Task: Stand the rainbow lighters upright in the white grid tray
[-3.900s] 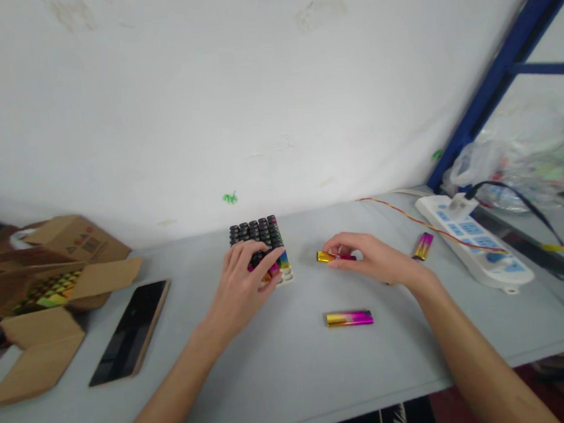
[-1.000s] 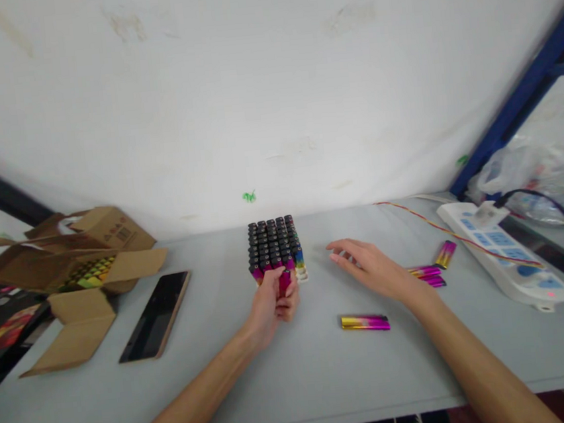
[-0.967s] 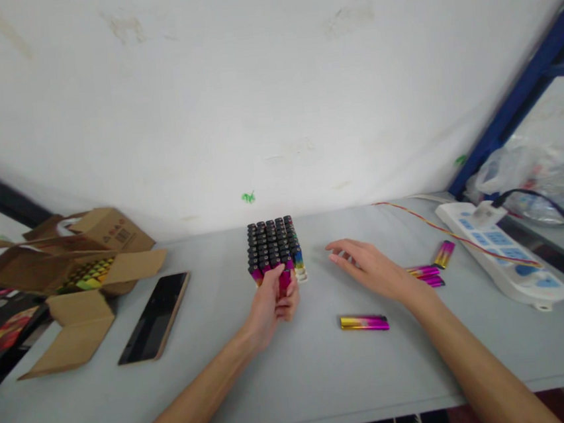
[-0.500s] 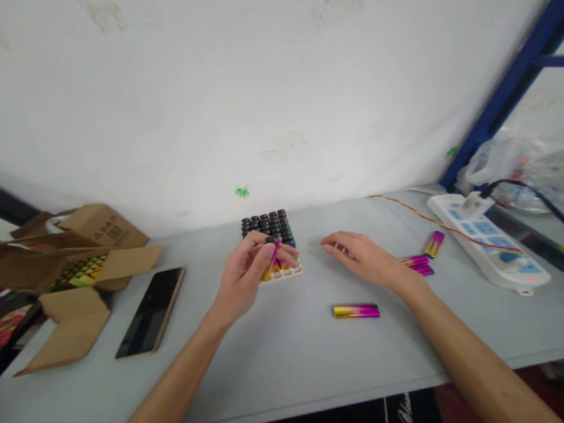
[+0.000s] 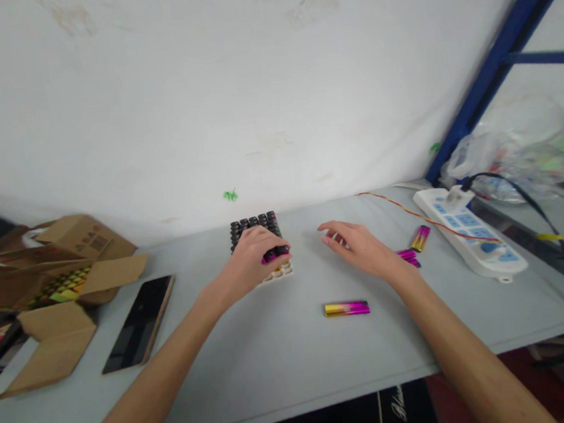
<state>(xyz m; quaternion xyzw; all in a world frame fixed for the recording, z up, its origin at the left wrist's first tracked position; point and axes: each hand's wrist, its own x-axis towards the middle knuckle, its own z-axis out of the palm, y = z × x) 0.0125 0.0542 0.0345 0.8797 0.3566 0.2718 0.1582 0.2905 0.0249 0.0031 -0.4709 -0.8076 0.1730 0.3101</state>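
My left hand point(image 5: 252, 257) is over the front part of a white tray point(image 5: 282, 272), its fingers closed on a magenta lighter point(image 5: 269, 256) with a black top. Upright lighters point(image 5: 257, 220) with black tops fill the back rows of the tray, partly hidden by that hand. To the right of the tray, my right hand point(image 5: 358, 247) hovers above the table, fingers loosely bent and apart, holding nothing. A yellow-and-magenta lighter point(image 5: 347, 308) lies on its side nearer the front edge. Several more lie beyond my right wrist, including one lighter point(image 5: 420, 238) beside the power strip.
At the left is an open cardboard box point(image 5: 90, 240) with small yellow items inside, its flap spread over the table. A phone point(image 5: 138, 325) lies beside it. On the right are a white power strip point(image 5: 468, 233) with cables, clear plastic bags point(image 5: 486, 158) and a blue frame point(image 5: 481, 59).
My left hand has lowered the lighter from a tilted hold to the front of the tray. My right hand stays hovering in nearly the same place. The view has shifted slightly right.
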